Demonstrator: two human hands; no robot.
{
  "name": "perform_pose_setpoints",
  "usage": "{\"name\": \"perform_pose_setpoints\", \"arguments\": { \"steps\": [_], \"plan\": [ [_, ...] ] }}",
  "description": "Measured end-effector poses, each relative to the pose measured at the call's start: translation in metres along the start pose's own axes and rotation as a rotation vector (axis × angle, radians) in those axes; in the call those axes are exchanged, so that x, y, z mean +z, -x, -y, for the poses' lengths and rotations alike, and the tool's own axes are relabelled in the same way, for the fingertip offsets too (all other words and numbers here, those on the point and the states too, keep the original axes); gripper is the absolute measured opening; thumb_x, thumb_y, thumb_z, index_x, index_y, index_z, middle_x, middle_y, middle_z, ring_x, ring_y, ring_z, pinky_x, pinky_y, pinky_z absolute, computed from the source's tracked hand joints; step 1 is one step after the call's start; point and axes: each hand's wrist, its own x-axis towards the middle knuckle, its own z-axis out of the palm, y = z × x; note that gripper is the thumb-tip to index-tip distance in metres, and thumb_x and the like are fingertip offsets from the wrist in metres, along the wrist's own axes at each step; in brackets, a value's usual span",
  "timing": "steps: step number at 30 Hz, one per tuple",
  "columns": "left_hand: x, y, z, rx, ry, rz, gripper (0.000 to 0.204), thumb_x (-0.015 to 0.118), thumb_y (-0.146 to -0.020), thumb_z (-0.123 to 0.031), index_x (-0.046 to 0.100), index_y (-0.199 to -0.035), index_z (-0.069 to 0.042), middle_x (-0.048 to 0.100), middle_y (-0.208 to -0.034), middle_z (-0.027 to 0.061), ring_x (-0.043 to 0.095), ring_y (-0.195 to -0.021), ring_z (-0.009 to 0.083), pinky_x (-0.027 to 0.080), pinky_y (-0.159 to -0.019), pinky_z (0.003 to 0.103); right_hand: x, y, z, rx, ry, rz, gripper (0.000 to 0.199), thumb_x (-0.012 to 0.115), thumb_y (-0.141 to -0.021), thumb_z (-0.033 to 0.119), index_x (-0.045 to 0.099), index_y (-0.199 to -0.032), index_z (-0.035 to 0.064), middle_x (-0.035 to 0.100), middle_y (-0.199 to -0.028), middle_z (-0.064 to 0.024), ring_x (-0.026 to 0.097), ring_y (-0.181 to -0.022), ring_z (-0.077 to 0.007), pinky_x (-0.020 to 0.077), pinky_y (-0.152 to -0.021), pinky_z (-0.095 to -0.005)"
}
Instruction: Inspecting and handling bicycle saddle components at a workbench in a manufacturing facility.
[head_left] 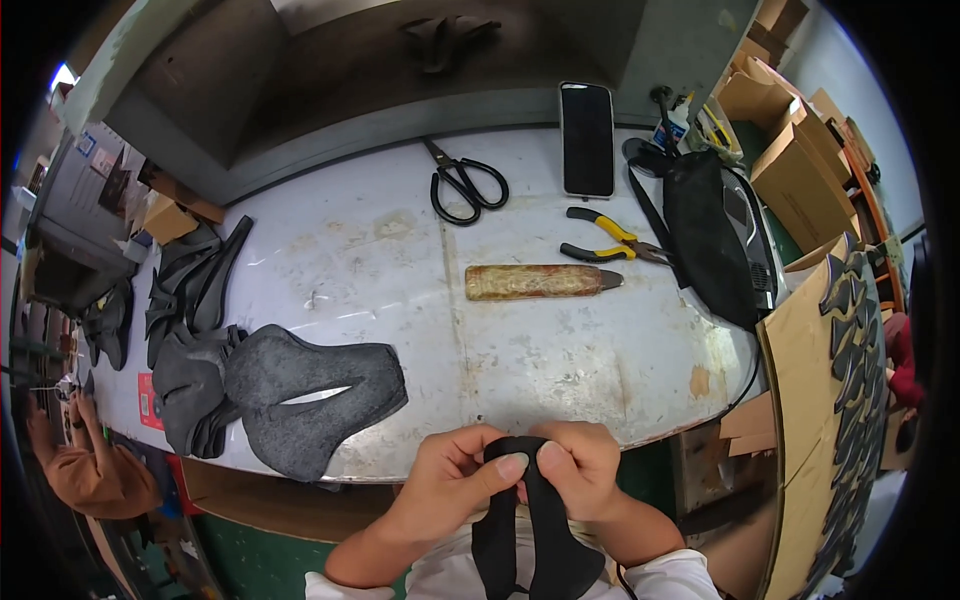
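Between my hands, just off the table's near edge, is a black shoe upper (551, 525), bent over at the top with two long sides hanging toward my lap. My left hand (455, 480) pinches its folded top with the thumb in front. On the other side, my right hand (582, 465) grips the same fold, its thumb pressed close to the left one. The fingers behind the piece are mostly hidden. To the left of my hands lies a flat dark grey shoe upper (300, 395) with a slit in it, next to a stack of similar pieces (195, 385).
On the white table (540, 350) lie a worn-handled knife (540, 282), yellow-and-black pliers (615, 240), black scissors (467, 185) and a phone (587, 140). A black pouch (705, 235) lies at the right. Cardboard (800, 430) bearing dark pieces stands beyond it. A person (100, 470) works at far left.
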Motion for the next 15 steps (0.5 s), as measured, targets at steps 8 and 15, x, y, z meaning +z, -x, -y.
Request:
{"name": "perform_pose_setpoints", "arguments": {
  "steps": [8, 15],
  "plan": [
    [0.010, -0.001, -0.062, -0.072, -0.169, 0.004, 0.015, 0.063, -0.094, -0.009, 0.061, -0.103, 0.003, 0.066, -0.088, 0.0037, 0.061, -0.081, 0.0074, 0.049, -0.072, 0.021, -0.021, 0.001, -0.003, -0.034, 0.075, -0.110, 0.048, 0.036, -0.104, 0.033, 0.055, -0.074, 0.0001, 0.053, -0.063, -0.0032, 0.047, -0.058, -0.0093, 0.0380, -0.054, -0.0261],
    [0.006, -0.085, -0.193, 1.744, -1.305, -0.202, 0.024, 0.075, -0.077, 0.005, 0.064, -0.098, 0.003, 0.068, -0.086, 0.0122, 0.065, -0.073, 0.0209, 0.052, -0.066, 0.027, -0.069, 0.020, -0.019, -0.276, 0.344, -0.455, 0.034, 0.044, -0.102, 0.019, 0.053, -0.074, 0.0010, 0.053, -0.060, -0.0036, 0.045, -0.051, -0.0088, 0.0359, -0.048, -0.0242]
  ]
}}
